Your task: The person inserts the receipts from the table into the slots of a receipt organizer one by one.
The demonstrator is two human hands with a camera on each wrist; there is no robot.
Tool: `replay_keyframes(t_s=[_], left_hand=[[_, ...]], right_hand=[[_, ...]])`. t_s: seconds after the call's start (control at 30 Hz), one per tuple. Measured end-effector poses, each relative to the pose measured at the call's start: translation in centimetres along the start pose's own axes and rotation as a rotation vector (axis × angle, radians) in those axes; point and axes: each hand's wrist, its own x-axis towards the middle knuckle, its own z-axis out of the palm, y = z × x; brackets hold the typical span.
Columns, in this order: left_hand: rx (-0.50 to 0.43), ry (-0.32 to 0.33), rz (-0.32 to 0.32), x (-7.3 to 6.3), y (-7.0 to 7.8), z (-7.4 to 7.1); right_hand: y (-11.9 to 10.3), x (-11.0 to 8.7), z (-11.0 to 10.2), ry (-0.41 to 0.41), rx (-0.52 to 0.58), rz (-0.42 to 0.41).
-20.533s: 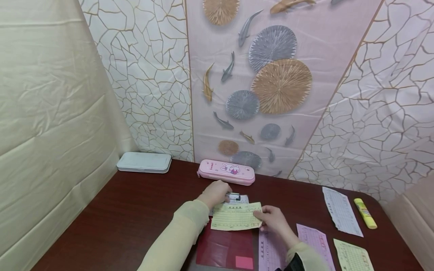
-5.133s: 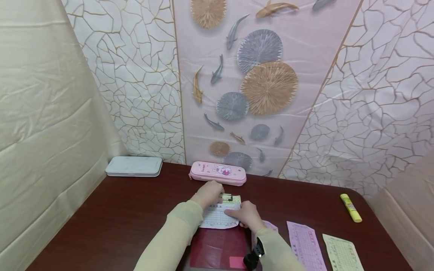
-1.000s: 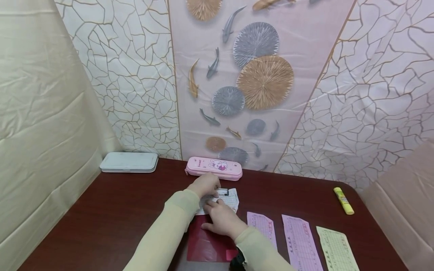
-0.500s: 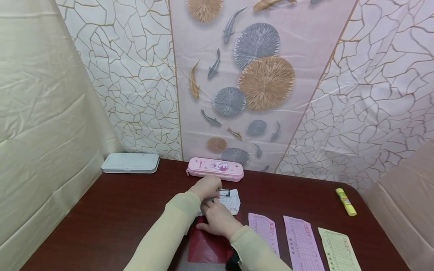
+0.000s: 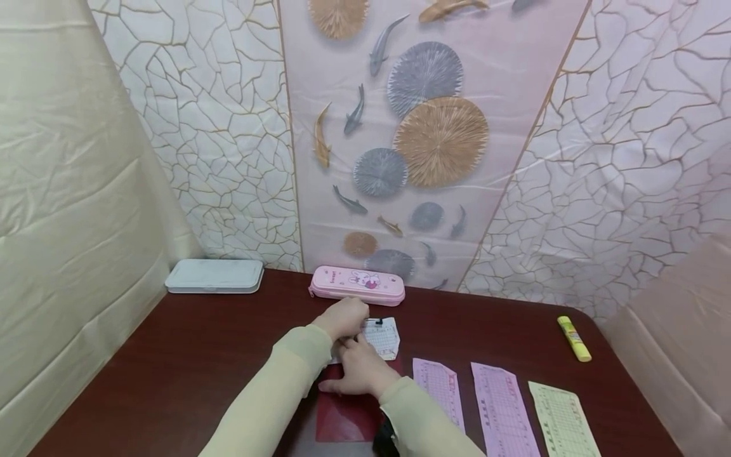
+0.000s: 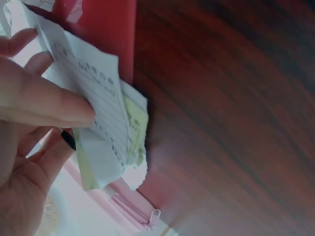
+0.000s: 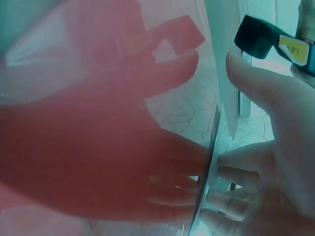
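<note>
At lower centre of the frame, across the upper end of the red clipboard [image 5: 345,424], white slip [image 5: 385,341] partly hidden under left hand [image 5: 342,317] and right hand [image 5: 361,369], showing to the right of both; long axis seemingly crosswise, against the clipboard's lengthwise run. At the slip's upper left, left hand apparently pinching the wire clip [image 5: 374,322], one finger on the slip in the left wrist view. Just below, right hand with fingertips on the slip, thumb spread away over the clipboard. Under the slip, edge of a yellow-green sheet [image 6: 136,125]. Just beyond the clip, pink pencil case [image 5: 358,285], so little room upward; near the clipboard's right edge, purple slips [image 5: 438,384]; to the left, widest stretch of dark counter [image 5: 188,368].
</note>
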Motion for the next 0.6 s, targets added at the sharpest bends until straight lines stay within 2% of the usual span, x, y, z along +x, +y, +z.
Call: replay_keyframes(t_s=[0.1, 0.2, 0.47, 0.6], left_hand=[[-0.089, -0.006, -0.039, -0.2, -0.2, -0.1], [-0.127, -0.011, -0.049, -0.2, -0.3, -0.2], [-0.118, -0.012, -0.040, 0.2, -0.7, 0.2], [-0.109, -0.015, -0.032, 0.4, -0.7, 0.2]], right_hand=[[0.1, 0.5, 0.0, -0.015, 0.017, 0.016], [0.2, 0.8, 0.0, -0.024, 0.007, 0.025], [0.0, 1.6, 0.6, -0.044, -0.056, 0.069], [0.2, 1.8, 1.0, -0.013, -0.174, 0.048]])
